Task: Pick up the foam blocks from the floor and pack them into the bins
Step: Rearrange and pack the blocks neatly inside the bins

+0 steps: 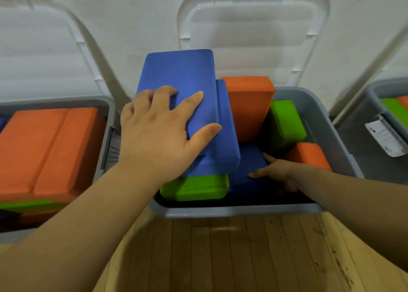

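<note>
Since foam is light and squashy, my flat left hand presses the blue block, straight-fingered right hand touching a lower block.

Wood-plank floor, pale boards, dark scuff marks toward the right. Three grey bins stand directly on it in a row against the white wall: left bin, middle bin, right bin, set near each other.
</note>
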`<state>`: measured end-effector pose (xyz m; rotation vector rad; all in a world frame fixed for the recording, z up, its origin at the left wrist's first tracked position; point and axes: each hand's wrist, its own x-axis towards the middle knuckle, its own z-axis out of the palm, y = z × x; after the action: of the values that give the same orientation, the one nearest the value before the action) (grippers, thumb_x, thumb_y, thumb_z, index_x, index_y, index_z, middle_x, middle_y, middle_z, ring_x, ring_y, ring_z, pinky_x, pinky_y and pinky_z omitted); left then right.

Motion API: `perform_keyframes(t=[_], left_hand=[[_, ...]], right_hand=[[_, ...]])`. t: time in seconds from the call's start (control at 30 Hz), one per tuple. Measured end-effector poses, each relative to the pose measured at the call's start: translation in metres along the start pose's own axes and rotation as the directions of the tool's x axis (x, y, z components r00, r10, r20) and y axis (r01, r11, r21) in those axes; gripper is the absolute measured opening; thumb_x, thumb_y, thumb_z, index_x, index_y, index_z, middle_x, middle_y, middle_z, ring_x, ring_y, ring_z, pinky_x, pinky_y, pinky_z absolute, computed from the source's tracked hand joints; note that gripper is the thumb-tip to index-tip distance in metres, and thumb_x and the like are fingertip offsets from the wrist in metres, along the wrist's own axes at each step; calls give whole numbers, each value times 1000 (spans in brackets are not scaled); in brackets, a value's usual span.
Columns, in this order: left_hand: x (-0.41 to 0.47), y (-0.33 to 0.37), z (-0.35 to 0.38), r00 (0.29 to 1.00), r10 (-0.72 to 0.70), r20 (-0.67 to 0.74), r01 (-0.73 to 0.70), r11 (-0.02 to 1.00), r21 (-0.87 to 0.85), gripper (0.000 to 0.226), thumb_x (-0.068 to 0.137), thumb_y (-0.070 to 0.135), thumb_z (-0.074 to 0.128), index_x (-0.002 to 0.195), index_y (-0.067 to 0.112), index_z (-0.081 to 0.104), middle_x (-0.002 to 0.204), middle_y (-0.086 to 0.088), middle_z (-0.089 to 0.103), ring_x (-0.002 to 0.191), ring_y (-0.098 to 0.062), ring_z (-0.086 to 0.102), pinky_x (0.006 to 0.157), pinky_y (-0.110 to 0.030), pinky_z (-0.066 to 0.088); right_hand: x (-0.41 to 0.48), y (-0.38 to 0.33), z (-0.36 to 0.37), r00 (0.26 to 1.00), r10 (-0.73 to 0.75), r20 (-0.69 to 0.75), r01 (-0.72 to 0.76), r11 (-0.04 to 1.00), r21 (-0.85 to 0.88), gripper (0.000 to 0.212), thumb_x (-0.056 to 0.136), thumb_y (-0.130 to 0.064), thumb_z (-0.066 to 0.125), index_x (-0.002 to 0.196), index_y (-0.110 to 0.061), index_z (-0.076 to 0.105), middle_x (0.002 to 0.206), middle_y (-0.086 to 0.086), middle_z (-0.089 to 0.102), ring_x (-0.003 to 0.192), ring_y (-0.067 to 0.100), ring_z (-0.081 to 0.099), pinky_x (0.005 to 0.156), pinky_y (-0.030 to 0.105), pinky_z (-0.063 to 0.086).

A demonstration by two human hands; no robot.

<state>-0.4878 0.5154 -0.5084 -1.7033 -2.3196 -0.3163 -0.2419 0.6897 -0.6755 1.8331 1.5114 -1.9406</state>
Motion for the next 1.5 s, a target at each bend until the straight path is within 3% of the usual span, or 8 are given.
perform_keyframes(t=[0.13,0.27,0.43,0.53,0.7,1.07,1.37,1.5], left_hand=[[1,-1,0,1000,-14,11,14,1000,-7,79,89,84,18,151,44,43,147,-5,45,133,-36,40,104,-53,36],[-1,-1,-1,1000,-17,10,17,1000,-11,79,88,85,17,150,43,44,147,-5,45,132,-36,41,105,-53,37],[2,9,-2,1000,14,18,-15,1000,13,79,89,84,19,150,42,46,145,-5,47,130,-37,43,104,-53,37],[3,5,-2,1000,9,4,-9,1000,9,79,89,84,19,149,41,47,144,-5,48,129,-37,44,103,-53,38],[2,6,-2,1000,9,19,-9,1000,10,78,89,84,18,151,42,44,146,-4,46,131,-35,42,105,-53,36],[6,12,-2,999,-4,38,3,1000,12,79,88,84,18,151,43,42,148,-3,44,134,-34,40,106,-55,36],[7,11,-2,999,-6,36,5,1000,16,79,88,84,17,152,44,41,149,-4,44,135,-35,39,107,-54,37],[6,12,-1,1000,-8,28,8,1000,13,79,89,83,18,151,43,43,148,-5,46,134,-35,40,107,-55,38]], right_hand=[[-7,-11,7,997,24,-77,-28,998,-55,96,75,-20,88,151,-46,35,135,4,57,106,34,58,79,47,53],[-21,-51,2,960,-174,-221,134,974,-184,77,84,-26,82,151,-18,44,142,10,57,117,30,59,97,38,49],[-34,-66,1,781,-542,-312,135,634,-762,69,89,-41,73,150,-21,47,151,15,44,137,34,45,110,38,40],[-14,-34,15,706,-643,-298,212,593,-776,61,95,-44,64,151,-30,45,158,17,29,129,44,50,105,46,45],[-9,-28,6,773,-604,-194,186,507,-841,83,94,-46,61,161,-40,13,168,13,2,132,51,43,111,47,36],[-30,-24,-2,748,-638,-186,-130,135,-982,78,90,-72,42,158,-39,24,140,9,42,127,37,37,100,45,35],[-29,-48,-18,686,-695,-216,-64,238,-969,82,77,-78,58,146,-36,42,140,16,44,126,41,43,105,50,38],[-11,-107,-37,701,-713,18,166,138,-976,90,80,-59,73,157,-42,30,159,20,31,142,41,34,118,48,30]])
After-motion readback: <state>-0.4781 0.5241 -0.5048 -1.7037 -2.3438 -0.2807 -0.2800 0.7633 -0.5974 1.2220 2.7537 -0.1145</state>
